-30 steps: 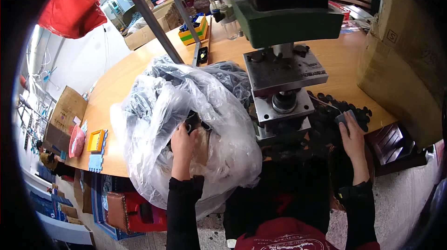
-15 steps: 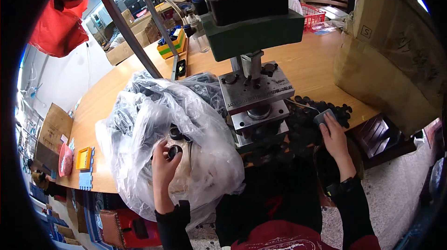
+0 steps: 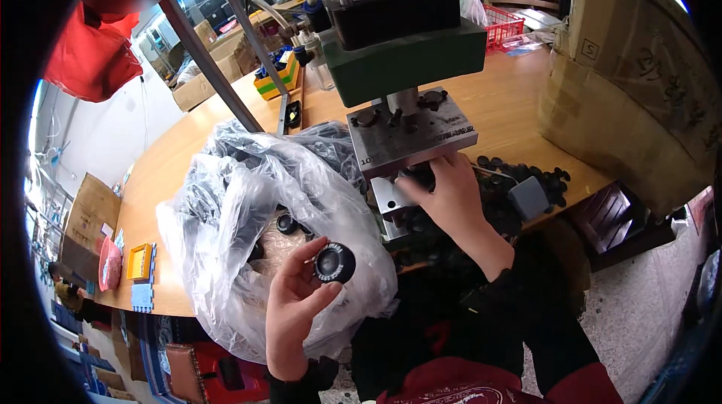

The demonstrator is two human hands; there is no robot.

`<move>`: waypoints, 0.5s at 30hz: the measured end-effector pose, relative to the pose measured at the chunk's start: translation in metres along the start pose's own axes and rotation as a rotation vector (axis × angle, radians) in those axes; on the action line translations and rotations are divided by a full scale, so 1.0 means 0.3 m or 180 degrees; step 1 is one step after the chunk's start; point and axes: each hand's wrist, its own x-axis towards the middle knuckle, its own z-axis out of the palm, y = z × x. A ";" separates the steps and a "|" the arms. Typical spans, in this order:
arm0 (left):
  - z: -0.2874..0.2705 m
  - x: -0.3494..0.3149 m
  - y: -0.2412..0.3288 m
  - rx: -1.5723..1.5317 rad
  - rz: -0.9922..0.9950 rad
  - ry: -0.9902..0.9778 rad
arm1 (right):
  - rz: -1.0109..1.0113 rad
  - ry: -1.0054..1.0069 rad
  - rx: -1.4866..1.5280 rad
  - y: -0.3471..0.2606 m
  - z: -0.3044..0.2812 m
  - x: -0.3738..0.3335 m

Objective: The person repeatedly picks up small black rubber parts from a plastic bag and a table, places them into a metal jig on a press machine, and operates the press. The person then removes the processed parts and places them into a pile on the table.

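Note:
Above the plastic bag's near side, my left hand pinches a black round cap with pale lettering around its rim. My right hand reaches between the upper plate and the lower metal block of a bench press. Its thumb and fingers close around something dark there, mostly hidden and blurred. The clear plastic bag lies open on the left, with another black cap inside. A grey switch box sits to the right of my right hand, untouched.
The green press head hangs over the plates. Many black round parts lie heaped right of the press. A big cardboard box stands at the right; a yellow tray and pink basin are at the far left.
My right hand has left the grey switch box and moved left into the press. The press's upper plate looks slightly lower. My left hand has brought its cap nearer and to the right.

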 end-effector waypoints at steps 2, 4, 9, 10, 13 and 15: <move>0.047 0.053 -0.002 0.0063 0.0095 -0.0099 | 0.0042 -0.0151 0.0082 0.010 -0.016 0.018; 0.098 0.118 -0.012 0.0268 0.0235 -0.0175 | 0.0174 -0.0265 0.0275 0.019 -0.043 0.011; 0.169 0.269 -0.100 0.1971 0.0930 -0.0013 | 0.0777 -0.0258 0.0756 0.035 -0.203 -0.100; 0.182 0.297 -0.120 0.2265 0.0954 0.0012 | 0.0880 -0.0343 0.0421 0.073 -0.239 -0.168; 0.252 0.369 -0.133 0.2489 0.1288 0.0050 | 0.1516 -0.0491 -0.0335 0.239 -0.408 -0.383; 0.264 0.401 -0.151 0.2545 0.1180 0.0017 | 0.1904 -0.0554 -0.0959 0.416 -0.510 -0.569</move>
